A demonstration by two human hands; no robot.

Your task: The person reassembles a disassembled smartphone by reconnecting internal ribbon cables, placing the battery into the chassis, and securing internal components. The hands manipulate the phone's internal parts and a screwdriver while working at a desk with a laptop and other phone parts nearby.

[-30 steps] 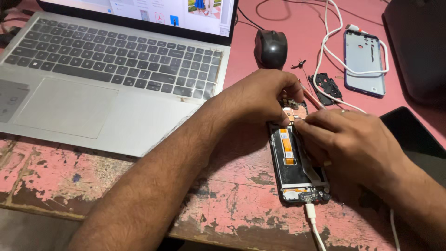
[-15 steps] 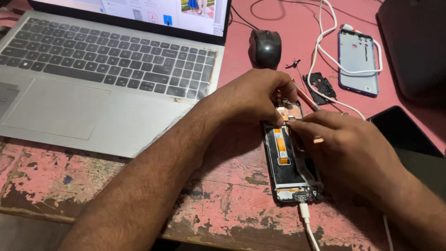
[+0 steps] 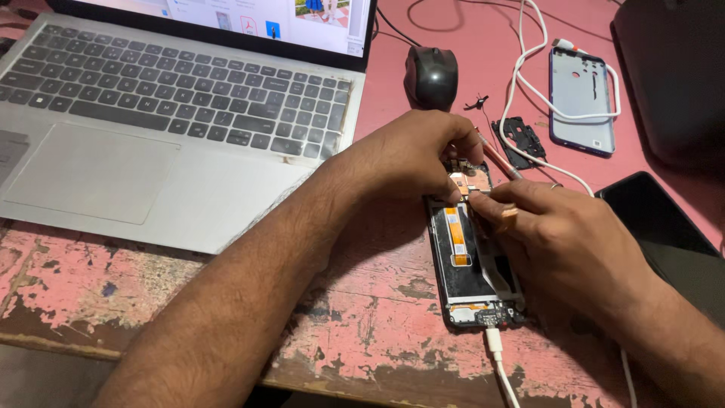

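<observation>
An opened phone with its back cover off lies on the worn pink table, an orange flex strip running down its inside and a white cable plugged into its bottom end. My left hand rests on the phone's top end, pinching a thin pink-tipped tool. My right hand covers the phone's right side, with thumb and forefinger pinched at the top part of the board, just beside the left fingers. What the right fingers grip is too small to tell.
A silver laptop is open at the left, a black mouse behind the hands. A blue phone back cover, a small black plastic part, a white cable loop, a dark phone and a black object lie at the right.
The view has shifted a little. Both hands stay at the phone's top end; my right fingers have edged closer to the left ones.
</observation>
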